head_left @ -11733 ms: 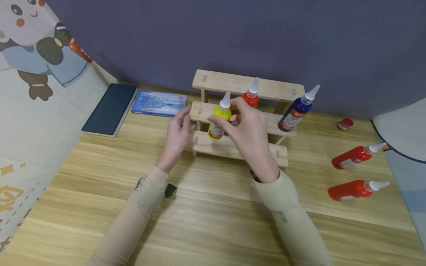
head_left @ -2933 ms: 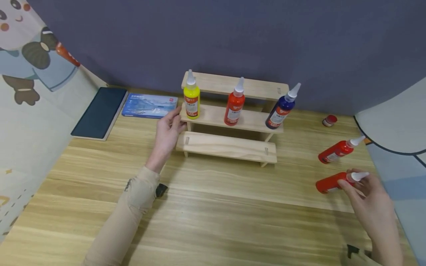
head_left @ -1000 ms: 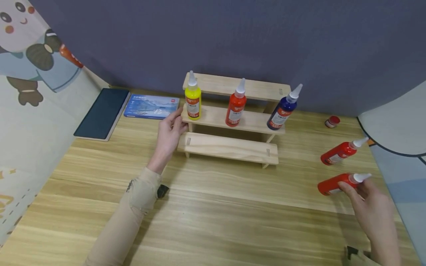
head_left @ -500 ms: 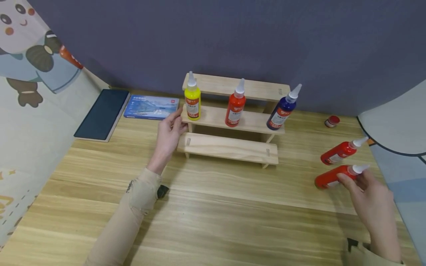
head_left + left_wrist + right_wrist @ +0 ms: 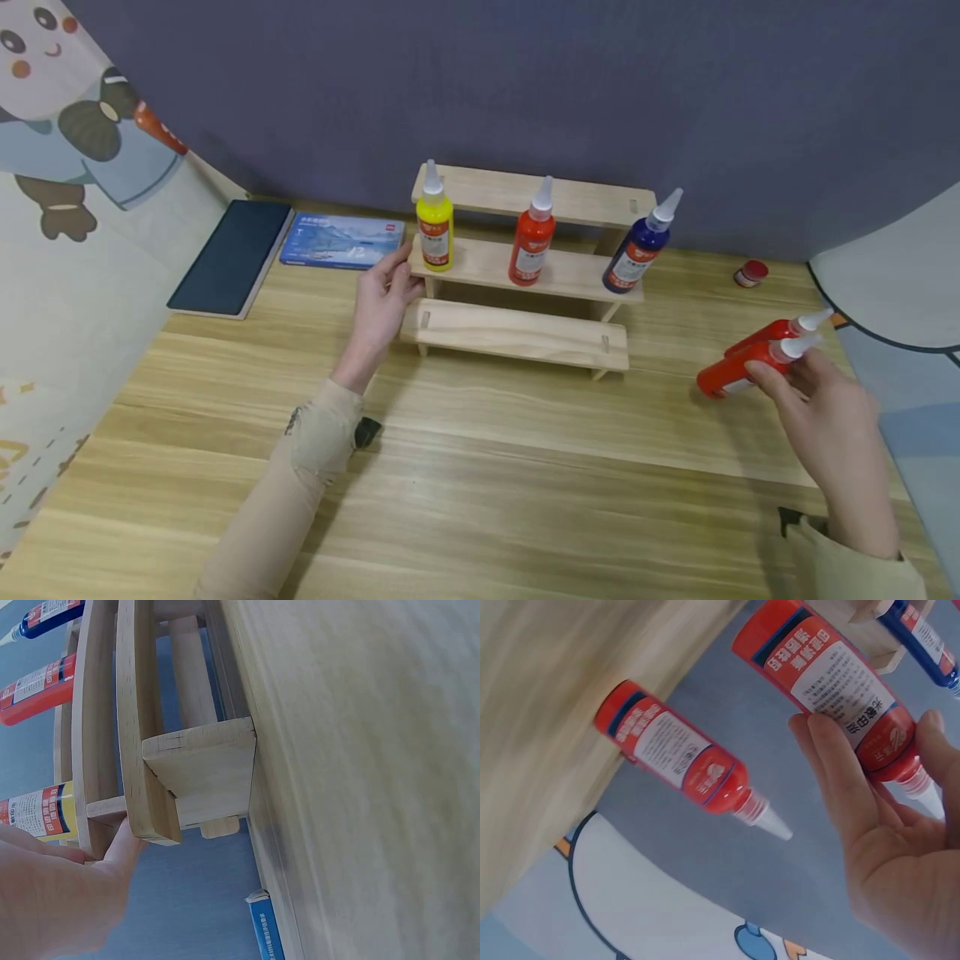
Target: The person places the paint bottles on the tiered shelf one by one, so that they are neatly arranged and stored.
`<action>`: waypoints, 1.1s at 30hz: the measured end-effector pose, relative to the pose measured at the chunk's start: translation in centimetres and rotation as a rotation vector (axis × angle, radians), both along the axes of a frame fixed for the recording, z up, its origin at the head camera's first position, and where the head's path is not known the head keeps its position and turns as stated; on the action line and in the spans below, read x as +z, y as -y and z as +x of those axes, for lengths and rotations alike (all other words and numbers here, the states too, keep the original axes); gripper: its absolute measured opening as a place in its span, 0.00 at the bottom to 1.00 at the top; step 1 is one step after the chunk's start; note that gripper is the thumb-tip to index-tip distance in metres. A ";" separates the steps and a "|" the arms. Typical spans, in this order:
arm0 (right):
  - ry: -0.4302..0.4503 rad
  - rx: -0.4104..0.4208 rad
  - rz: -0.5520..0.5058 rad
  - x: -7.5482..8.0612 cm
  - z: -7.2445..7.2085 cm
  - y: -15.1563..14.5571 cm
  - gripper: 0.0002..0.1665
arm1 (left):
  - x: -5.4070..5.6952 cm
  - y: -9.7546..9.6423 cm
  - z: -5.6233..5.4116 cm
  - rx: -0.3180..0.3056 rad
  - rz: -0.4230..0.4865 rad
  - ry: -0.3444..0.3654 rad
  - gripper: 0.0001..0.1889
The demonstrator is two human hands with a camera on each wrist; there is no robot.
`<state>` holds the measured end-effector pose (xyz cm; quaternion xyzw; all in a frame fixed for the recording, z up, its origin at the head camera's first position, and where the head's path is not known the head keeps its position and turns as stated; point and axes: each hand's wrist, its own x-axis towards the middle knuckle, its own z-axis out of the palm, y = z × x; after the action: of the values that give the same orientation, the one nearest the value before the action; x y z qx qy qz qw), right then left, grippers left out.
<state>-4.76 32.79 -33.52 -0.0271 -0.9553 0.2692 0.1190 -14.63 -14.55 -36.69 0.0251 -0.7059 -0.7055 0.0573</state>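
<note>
My right hand (image 5: 836,433) holds a red squeeze bottle (image 5: 738,371) with a white nozzle, thumb and fingers around its upper part. In the right wrist view this bottle (image 5: 832,682) is above the table and tilted. Behind it, partly hidden in the head view, a second red bottle (image 5: 778,330) stands on the table. My left hand (image 5: 381,304) pinches the left end of the middle shelf of a three-tier wooden stand (image 5: 517,333). Along that shelf stand a yellow bottle (image 5: 435,233), a red bottle (image 5: 532,250) and a dark blue bottle (image 5: 636,257).
A small red-lidded jar (image 5: 751,273) sits at the back right of the table. Left of the stand lie a flat blue box (image 5: 342,240) and a dark notebook (image 5: 231,258). A dark blue partition (image 5: 480,83) rises behind everything.
Since the oldest frame, the yellow bottle has come to stand on the middle shelf's left end. In the last second my right hand has lifted the front red bottle, moving away from me.
</note>
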 end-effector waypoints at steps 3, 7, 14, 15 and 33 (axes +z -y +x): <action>0.010 0.007 -0.011 0.3 -0.2 0.4 0.33 | 0.0 0.0 0.0 -0.003 0.001 -0.001 0.24; -0.009 0.014 0.000 0.6 -0.4 0.8 0.31 | 0.0 0.0 0.0 -0.008 -0.003 0.001 0.24; -0.051 0.030 -0.004 0.8 -0.7 1.7 0.28 | -0.1 0.0 -0.1 -0.003 -0.013 0.001 0.24; -0.057 0.036 -0.015 0.8 -0.8 1.9 0.28 | -0.1 0.0 -0.1 -0.002 -0.014 0.002 0.24; -0.054 0.106 -0.062 1.0 -1.9 5.3 0.23 | -0.3 0.1 -0.1 -0.002 -0.016 0.002 0.24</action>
<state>-6.66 27.44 -32.50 0.0272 -0.9430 0.3053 0.1294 -14.71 -14.68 -36.96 0.0247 -0.7115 -0.7000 0.0563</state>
